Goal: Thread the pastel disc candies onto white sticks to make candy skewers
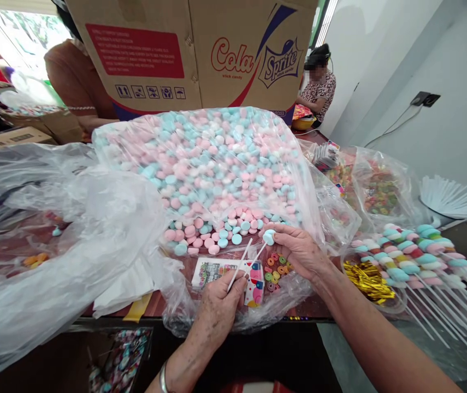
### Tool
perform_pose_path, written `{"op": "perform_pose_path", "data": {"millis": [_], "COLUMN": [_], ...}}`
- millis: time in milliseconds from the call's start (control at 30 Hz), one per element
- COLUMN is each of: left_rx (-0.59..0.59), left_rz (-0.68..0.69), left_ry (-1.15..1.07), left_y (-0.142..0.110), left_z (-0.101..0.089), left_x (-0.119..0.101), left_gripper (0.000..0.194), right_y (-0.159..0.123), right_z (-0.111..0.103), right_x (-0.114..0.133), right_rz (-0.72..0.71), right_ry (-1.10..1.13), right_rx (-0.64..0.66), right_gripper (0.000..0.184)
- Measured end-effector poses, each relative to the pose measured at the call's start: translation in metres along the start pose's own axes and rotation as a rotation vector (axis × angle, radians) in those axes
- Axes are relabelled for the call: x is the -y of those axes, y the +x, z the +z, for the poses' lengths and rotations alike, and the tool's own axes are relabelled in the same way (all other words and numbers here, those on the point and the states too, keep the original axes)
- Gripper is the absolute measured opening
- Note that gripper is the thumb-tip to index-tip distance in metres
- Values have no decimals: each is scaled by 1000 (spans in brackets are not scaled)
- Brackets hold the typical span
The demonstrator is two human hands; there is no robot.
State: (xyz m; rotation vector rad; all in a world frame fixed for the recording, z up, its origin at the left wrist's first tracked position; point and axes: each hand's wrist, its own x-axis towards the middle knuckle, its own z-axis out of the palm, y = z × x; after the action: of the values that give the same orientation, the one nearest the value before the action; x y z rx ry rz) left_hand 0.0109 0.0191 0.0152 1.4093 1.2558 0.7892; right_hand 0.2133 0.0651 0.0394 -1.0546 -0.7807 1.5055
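My left hand [223,297] is closed around two thin white sticks [239,265], which cross and point up to the right. Between the thumb and fingers of my right hand [296,248] is a pale blue marshmallow [269,237], at the upper tip of one stick. Just beyond my hands, pink, blue and white marshmallows [212,234] spill from a large clear plastic bag [233,158]. Below the sticks lies a printed card packet [217,270], partly hidden by my left hand. Small coloured candy rings [276,270] sit beside it, under my right hand.
Finished marshmallow skewers [417,256] lie at the right by gold twist ties [368,281] in a tub. White sticks [458,196] fan out behind them. Crumpled plastic [94,218] covers the left. A big carton [200,54] stands behind; two people [319,87] sit farther back.
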Motion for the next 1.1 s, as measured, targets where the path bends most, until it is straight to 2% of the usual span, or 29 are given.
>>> {"op": "perform_pose_path", "data": {"millis": [233,433,733,833,933,1000,1100], "left_rx": [-7,-48,-68,-81,-82,-73,-74], "left_rz": [21,20,34,26,13,-4,-12], "left_ry": [10,23,24,12,7,-9,-32], "left_y": [0,0,0,1,1,1,-1], "left_z": [1,3,5,5,3,3,2], "left_x": [-3,-1,8,10,11,11,9], "left_gripper": [33,30,31,30,30,30,29], "right_y": [-2,-5,-12,-18,-27,-29,-23], "right_z": [-4,-4,10,18,27,27,12], "right_x": [-2,-10,-25,-34,-39,-32,-6], "right_rz": [-41,-236,-422,-407,-403,-419,-404], "right_ry": [-144,-507,-663,-702,-766,-841,-982], "right_rx": [34,-7,20,67,184,202,56], "right_gripper": [33,31,30,29,30,35,44]}}
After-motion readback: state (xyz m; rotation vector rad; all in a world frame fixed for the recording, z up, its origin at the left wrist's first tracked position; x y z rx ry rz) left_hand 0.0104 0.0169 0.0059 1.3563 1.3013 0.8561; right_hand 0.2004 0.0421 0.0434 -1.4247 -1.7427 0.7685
